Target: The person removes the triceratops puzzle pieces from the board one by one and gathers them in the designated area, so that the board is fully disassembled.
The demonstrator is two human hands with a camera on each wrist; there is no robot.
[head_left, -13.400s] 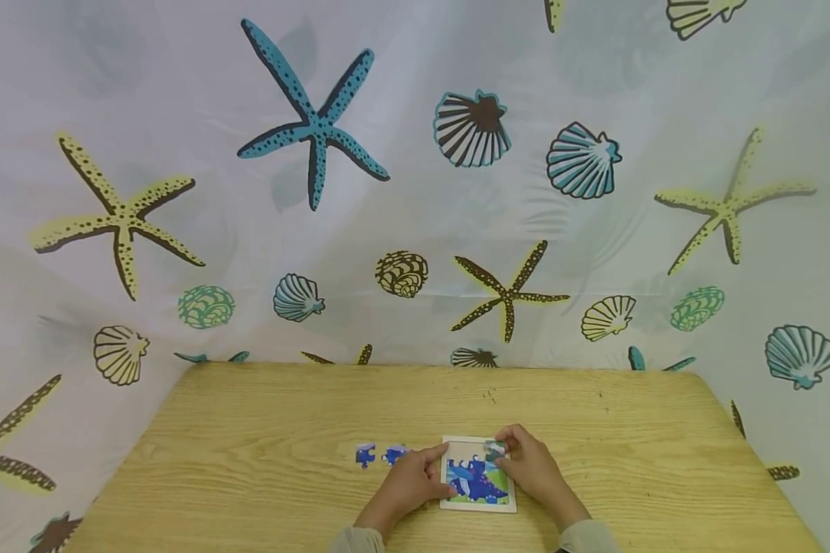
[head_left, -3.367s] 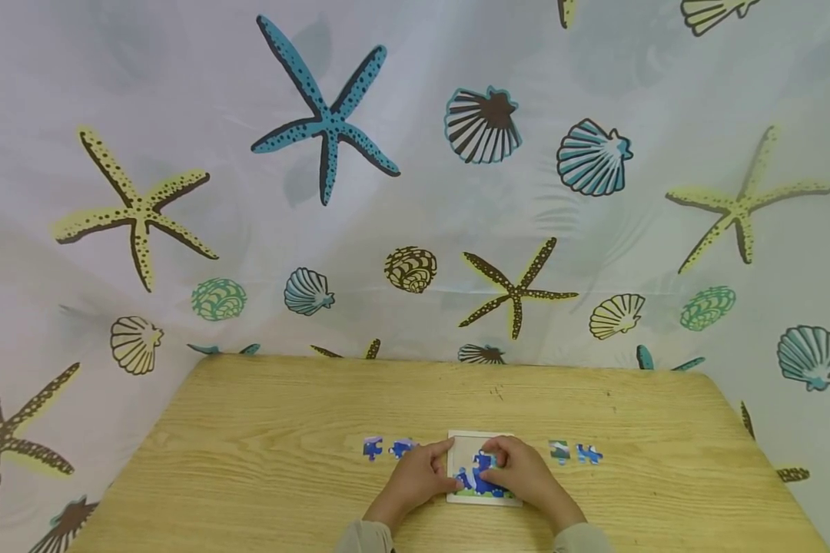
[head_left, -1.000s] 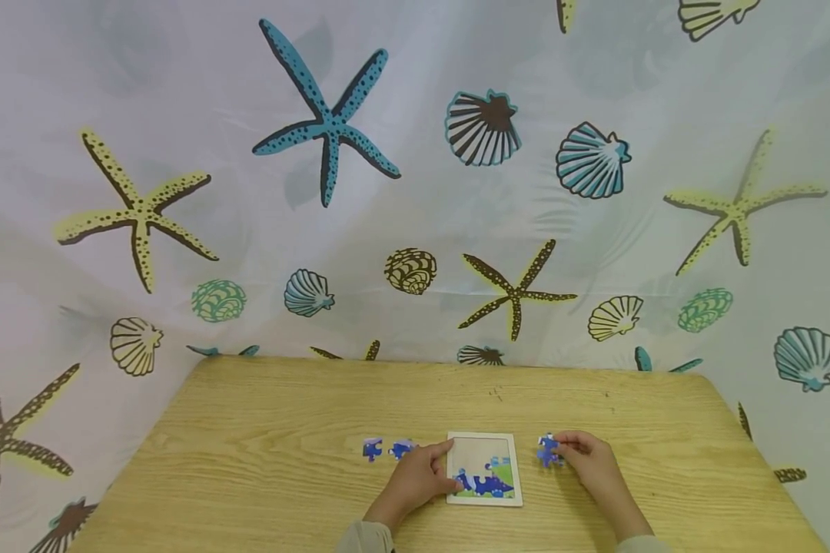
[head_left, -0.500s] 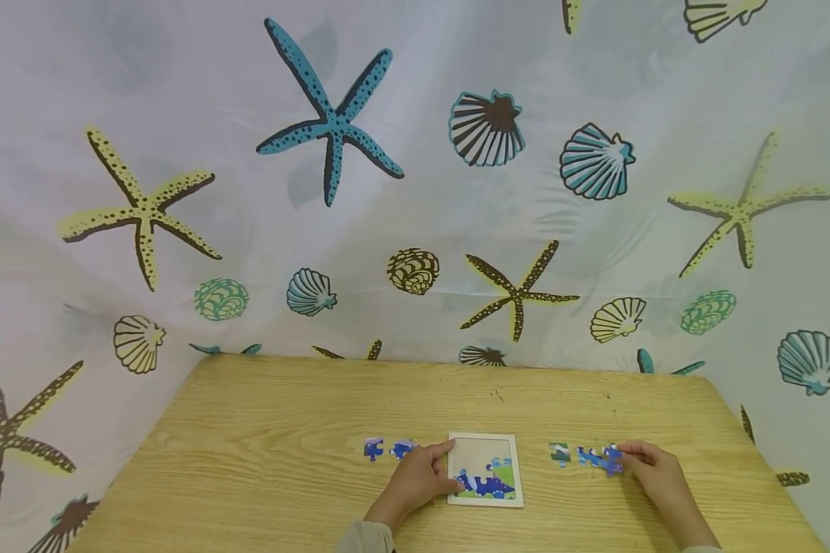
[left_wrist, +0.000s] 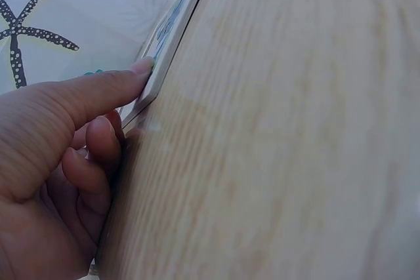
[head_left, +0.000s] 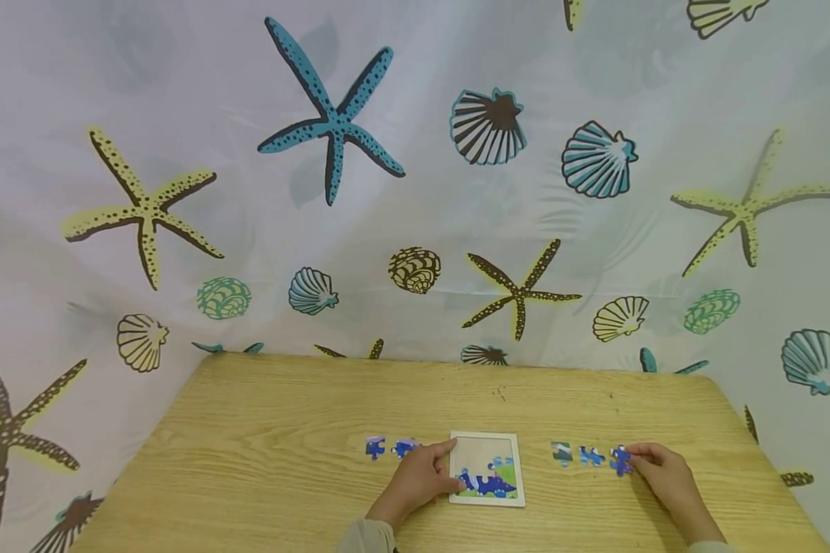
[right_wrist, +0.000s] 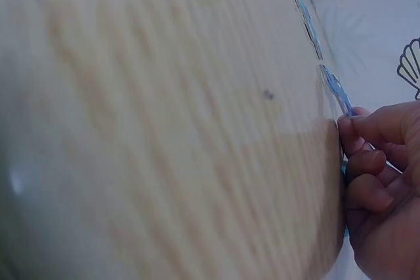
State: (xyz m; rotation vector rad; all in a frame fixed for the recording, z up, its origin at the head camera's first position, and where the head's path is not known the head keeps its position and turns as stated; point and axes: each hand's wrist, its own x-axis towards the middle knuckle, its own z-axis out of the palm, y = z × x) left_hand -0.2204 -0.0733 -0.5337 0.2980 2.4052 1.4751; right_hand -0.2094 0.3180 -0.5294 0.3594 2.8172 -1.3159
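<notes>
A square puzzle tray (head_left: pixel 487 499) with a pale rim lies in the middle of the table, its lower part filled with blue and green pieces and its upper part bare. My left hand (head_left: pixel 418 478) grips the tray's left side; in the left wrist view its thumb (left_wrist: pixel 111 90) lies on the rim and other fingers curl below. Off to the right, my right hand (head_left: pixel 667 472) pinches a blue puzzle piece (head_left: pixel 620 460) at its right edge between thumb and finger. The right wrist view shows this piece (right_wrist: pixel 336 88) edge-on, low at the table surface.
Between tray and right hand lie a green-and-white puzzle piece (head_left: pixel 562 452) and a light-blue one (head_left: pixel 591 455). Left of the tray are two blue pieces, one (head_left: pixel 376 447) fully visible and another (head_left: pixel 404 447) near the left hand. A patterned cloth (head_left: pixel 360 230) stands behind the wooden table (head_left: pixel 283 445).
Several pieces came out of the tray, and loose ones now lie to its right. Over the last second my right hand carried the blue piece rightward, past the other two. My left hand stayed at the tray.
</notes>
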